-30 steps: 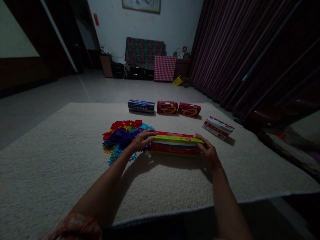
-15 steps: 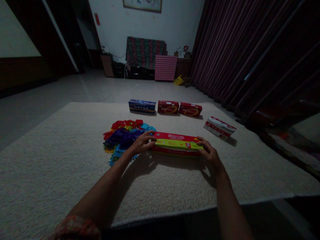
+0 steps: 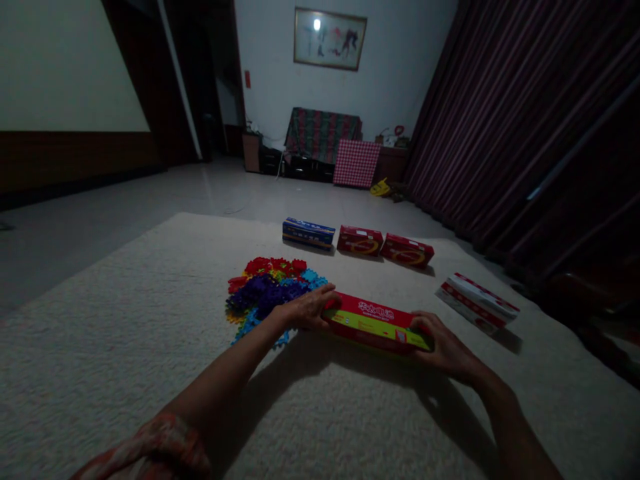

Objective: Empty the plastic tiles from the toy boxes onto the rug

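Between my two hands is a long red and yellow-green box [image 3: 373, 321] with white lettering. My left hand [image 3: 311, 308] grips its left end, and my right hand [image 3: 443, 343] is wrapped round its right end. The undersides of the box and some fingertips are hidden. Just beyond my left forearm lies a heap of toothed plastic pieces [image 3: 273, 291] in red, purple, light blue and yellow.
On the cream quilted mat [image 3: 165, 320] stand a blue box [image 3: 309, 235] and two dark red boxes, one in the middle [image 3: 360, 241] and one further right [image 3: 407, 251]. A white and red box [image 3: 477, 303] sits at the right. A dark curtain [image 3: 510, 113] hangs beyond the mat.
The view has tilted up and turned left. Both hands still hold the red and yellow-green box, whose front face now tips differently; my right hand has closed further round its end.
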Action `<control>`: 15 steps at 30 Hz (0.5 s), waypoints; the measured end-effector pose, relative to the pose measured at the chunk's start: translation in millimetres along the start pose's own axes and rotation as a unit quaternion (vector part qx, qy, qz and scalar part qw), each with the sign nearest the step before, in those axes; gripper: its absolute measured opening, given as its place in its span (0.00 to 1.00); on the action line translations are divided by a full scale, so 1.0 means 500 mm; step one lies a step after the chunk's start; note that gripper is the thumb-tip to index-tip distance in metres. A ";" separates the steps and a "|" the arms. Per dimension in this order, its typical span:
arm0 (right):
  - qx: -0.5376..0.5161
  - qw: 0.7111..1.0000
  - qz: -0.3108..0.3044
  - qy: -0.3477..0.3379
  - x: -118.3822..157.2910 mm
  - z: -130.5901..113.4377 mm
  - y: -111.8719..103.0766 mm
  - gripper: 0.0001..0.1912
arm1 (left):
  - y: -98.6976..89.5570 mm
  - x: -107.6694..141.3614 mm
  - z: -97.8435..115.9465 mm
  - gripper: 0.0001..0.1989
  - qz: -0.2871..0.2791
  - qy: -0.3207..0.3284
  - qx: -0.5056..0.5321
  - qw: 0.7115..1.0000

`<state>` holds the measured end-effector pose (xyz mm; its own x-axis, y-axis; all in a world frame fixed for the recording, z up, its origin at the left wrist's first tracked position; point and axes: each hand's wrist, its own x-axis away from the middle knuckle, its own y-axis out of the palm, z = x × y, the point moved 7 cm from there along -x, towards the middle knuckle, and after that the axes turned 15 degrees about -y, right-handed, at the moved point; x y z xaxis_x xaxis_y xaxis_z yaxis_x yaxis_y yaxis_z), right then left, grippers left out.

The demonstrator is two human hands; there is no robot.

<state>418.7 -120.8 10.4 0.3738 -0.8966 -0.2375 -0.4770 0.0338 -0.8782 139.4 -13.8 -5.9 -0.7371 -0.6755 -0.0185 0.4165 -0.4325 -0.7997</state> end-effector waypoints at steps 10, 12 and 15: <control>0.029 0.989 0.098 -0.111 -0.174 -0.040 -0.076 0.16 | -0.172 -0.015 0.004 0.37 0.114 0.017 -0.158 0.981; 0.019 0.982 0.123 -0.144 -0.261 -0.056 -0.062 0.15 | -0.232 -0.011 -0.020 0.35 0.147 -0.023 -0.233 0.961; -0.004 0.971 0.148 -0.190 -0.394 -0.091 -0.027 0.16 | -0.324 0.004 -0.064 0.37 0.187 -0.093 -0.317 0.925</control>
<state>315.1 35.0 87.9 0.4849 -0.6210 -0.6158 -0.6138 0.2599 -0.7454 53.7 74.1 104.6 -0.4753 -0.8236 -0.3093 0.1846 0.2504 -0.9504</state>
